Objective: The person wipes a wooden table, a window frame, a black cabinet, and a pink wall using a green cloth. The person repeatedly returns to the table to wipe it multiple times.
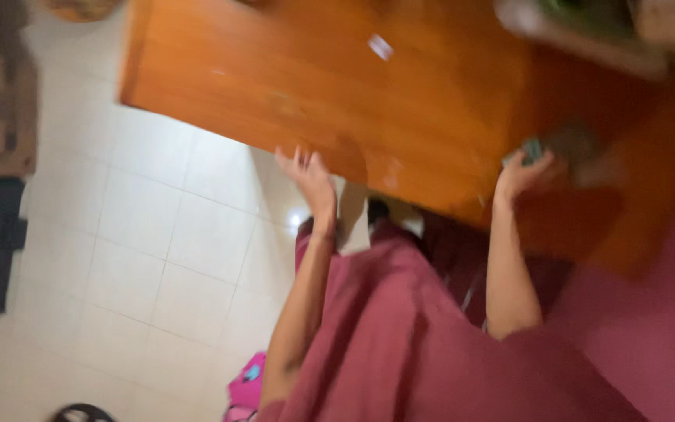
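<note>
Your left hand (308,178) hovers at the near edge of the one wooden tabletop (337,94), fingers spread and released. Your right hand (521,173), farther along that edge, grasps one small dark green object (533,150), too blurred to identify.

Head camera looks steeply down, tilted and blurred, close over wooden table (400,101).

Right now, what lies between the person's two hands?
In the head view, between the left hand and right hand lies only the bare edge of the wooden table.
</note>
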